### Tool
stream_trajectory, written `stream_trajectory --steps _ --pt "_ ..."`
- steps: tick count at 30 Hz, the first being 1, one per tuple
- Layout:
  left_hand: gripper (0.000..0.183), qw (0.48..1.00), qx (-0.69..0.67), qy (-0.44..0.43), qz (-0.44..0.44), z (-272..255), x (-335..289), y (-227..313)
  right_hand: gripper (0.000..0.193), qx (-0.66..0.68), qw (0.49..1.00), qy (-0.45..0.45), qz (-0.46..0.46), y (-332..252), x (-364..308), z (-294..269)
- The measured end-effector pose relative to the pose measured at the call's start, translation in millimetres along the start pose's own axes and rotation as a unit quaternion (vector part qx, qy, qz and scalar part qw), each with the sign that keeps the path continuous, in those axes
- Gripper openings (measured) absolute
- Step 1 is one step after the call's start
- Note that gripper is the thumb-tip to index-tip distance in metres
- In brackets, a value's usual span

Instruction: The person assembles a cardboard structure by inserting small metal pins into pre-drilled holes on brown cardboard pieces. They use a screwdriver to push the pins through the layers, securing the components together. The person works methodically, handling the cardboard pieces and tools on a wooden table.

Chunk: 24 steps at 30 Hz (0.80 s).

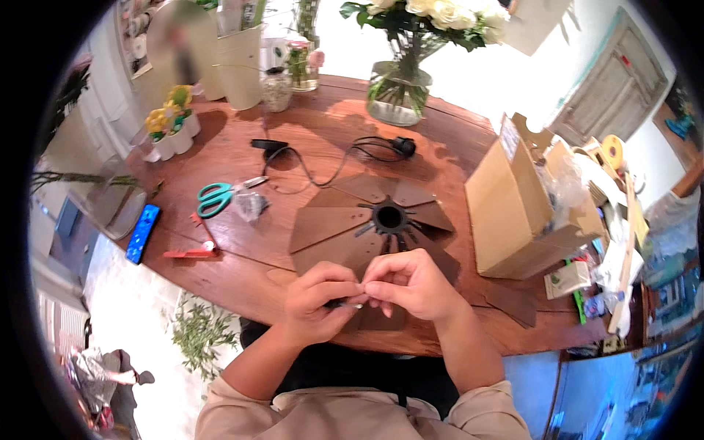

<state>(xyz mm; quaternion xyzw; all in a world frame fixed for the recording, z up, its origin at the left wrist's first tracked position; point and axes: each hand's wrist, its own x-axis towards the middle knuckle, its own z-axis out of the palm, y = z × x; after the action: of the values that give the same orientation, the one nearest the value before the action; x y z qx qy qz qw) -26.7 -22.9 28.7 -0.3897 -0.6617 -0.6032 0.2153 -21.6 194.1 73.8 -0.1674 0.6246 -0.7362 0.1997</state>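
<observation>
While the two hands meet fingertip to fingertip over the near edge of the table (447,150), the left hand (317,302) is closed around a small, mostly hidden piece (357,306); whether the right hand (414,286), its fingertips pinched against the left's, grips anything too I cannot tell. Just beyond lie brown panels (330,227), fanned around a black hub (375,218). The step looks like readying a small fastener for that fan; the next move probably calls for lining up a panel with the hub and seating the piece there. A loose brown panel (513,304) lies by the near edge, toward its right corner; teal scissors (214,199) lie toward the left edge.
</observation>
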Motion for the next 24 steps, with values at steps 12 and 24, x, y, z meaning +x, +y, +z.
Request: stream_trajectory --steps 12,24 --pt "0.027 0.979 0.136 -0.067 -0.139 -54 9 31 0.011 0.040 0.996 0.083 -0.004 1 0 10" --pt "0.026 0.983 0.145 -0.010 -0.111 -23 -6 54 0.014 0.064 0.994 0.071 -0.044 12 -2 21"
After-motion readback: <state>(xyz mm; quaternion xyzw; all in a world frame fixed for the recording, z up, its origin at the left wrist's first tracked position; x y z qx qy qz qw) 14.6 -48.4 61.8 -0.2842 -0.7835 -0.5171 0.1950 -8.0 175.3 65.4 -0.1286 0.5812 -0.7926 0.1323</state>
